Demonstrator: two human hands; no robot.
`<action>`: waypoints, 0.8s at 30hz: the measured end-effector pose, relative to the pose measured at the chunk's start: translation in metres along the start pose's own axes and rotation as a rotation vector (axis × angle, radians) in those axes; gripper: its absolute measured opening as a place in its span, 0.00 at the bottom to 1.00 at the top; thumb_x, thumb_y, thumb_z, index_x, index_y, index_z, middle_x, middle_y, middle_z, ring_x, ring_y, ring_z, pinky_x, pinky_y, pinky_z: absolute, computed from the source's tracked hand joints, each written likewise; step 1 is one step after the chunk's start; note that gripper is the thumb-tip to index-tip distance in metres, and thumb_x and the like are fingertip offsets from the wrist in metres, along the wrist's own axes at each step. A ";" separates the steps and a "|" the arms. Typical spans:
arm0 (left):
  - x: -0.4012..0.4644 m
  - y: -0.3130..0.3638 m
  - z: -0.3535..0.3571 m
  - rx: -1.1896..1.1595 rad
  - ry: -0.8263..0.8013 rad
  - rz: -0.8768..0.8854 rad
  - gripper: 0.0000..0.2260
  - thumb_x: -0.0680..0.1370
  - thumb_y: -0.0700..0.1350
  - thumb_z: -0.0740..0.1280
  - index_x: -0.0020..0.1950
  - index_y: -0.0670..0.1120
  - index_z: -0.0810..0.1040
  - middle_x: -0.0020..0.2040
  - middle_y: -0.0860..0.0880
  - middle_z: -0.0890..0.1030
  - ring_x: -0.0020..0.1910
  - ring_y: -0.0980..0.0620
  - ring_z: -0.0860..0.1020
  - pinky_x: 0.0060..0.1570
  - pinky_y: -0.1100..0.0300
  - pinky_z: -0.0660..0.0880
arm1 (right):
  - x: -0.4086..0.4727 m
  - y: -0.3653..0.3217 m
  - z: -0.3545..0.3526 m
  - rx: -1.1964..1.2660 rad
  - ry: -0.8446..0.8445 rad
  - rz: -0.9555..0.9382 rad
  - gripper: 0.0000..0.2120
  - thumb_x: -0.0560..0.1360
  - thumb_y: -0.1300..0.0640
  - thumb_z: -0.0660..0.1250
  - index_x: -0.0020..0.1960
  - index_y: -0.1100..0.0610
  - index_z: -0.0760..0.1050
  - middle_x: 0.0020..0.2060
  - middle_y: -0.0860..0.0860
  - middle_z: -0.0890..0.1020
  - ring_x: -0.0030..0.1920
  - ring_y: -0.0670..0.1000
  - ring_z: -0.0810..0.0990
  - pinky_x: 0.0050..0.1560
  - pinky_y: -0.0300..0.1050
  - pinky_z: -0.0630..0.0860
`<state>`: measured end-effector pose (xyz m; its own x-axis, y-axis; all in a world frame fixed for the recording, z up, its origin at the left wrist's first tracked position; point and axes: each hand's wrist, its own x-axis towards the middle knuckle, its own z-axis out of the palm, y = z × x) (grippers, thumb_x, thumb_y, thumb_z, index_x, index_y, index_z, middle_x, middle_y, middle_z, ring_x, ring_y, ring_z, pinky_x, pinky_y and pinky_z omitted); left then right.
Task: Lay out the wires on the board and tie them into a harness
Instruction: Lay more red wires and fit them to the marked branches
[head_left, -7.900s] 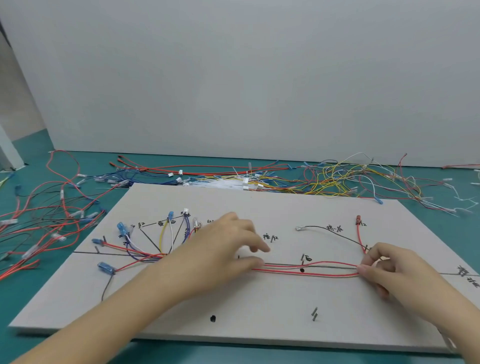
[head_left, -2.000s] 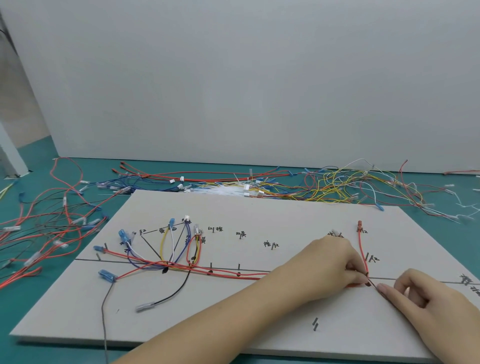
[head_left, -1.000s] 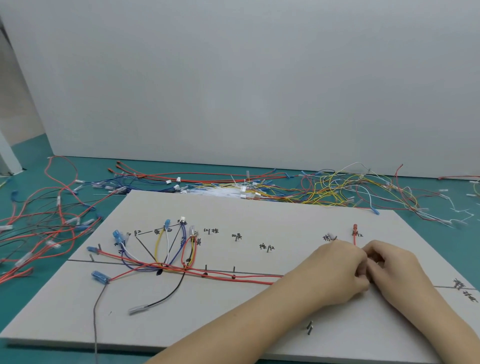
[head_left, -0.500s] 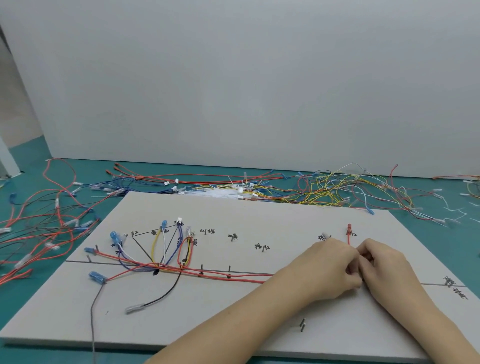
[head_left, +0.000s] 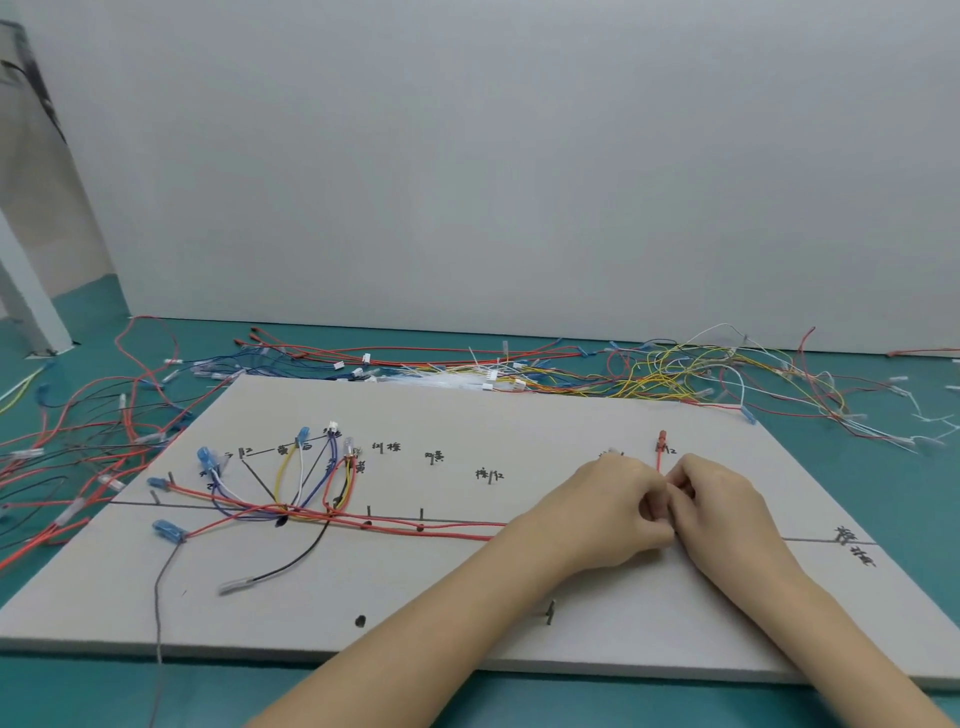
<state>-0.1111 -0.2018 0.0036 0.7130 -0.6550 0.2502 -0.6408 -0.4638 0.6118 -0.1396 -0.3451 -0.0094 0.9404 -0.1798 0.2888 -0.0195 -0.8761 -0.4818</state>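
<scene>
A grey board (head_left: 519, 415) with pegs and handwritten marks lies on the teal table. Red wires (head_left: 395, 526) run along its drawn line from a fan of blue, yellow, white and black wires (head_left: 291, 483) at the left. My left hand (head_left: 602, 514) and my right hand (head_left: 722, 504) meet at the right end of the red run, fingers curled and pinching the wires between them. A red wire end with a red terminal (head_left: 661, 441) rises just above the hands. What the fingertips hold is mostly hidden.
Loose wires lie piled behind the board: red and blue (head_left: 311, 358), yellow and white (head_left: 675, 374). More red wires (head_left: 78, 447) sprawl at the left. A black wire with a sleeve (head_left: 270, 571) and a grey wire (head_left: 158, 597) trail over the board's near left part.
Both hands came together at the right end of the red wires and stay pinched there. Earlier the left hand was at mid-board and moved right. The black wire now lies loose at the near left.
</scene>
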 end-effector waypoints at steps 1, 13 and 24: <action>0.000 -0.001 0.000 -0.009 0.002 -0.009 0.03 0.72 0.38 0.68 0.40 0.40 0.81 0.39 0.45 0.83 0.42 0.46 0.79 0.46 0.53 0.76 | 0.001 0.001 0.000 0.001 -0.001 0.000 0.05 0.74 0.64 0.65 0.40 0.60 0.75 0.37 0.52 0.80 0.42 0.57 0.76 0.40 0.49 0.69; -0.001 -0.002 0.009 0.042 0.053 -0.019 0.05 0.75 0.44 0.70 0.43 0.43 0.79 0.43 0.44 0.81 0.44 0.47 0.77 0.43 0.56 0.71 | 0.009 0.009 -0.007 0.057 -0.085 -0.065 0.09 0.72 0.65 0.66 0.36 0.54 0.74 0.34 0.47 0.79 0.38 0.48 0.76 0.36 0.43 0.68; 0.002 0.002 0.004 0.147 -0.011 0.022 0.05 0.76 0.40 0.67 0.44 0.41 0.81 0.46 0.44 0.83 0.48 0.43 0.77 0.50 0.48 0.74 | 0.001 -0.001 -0.006 -0.177 -0.134 -0.039 0.06 0.76 0.58 0.61 0.42 0.57 0.64 0.39 0.52 0.74 0.41 0.60 0.74 0.42 0.54 0.71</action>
<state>-0.1122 -0.2062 0.0017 0.6959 -0.6718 0.2536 -0.6914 -0.5314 0.4895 -0.1406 -0.3470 -0.0039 0.9781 -0.0936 0.1861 -0.0306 -0.9483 -0.3159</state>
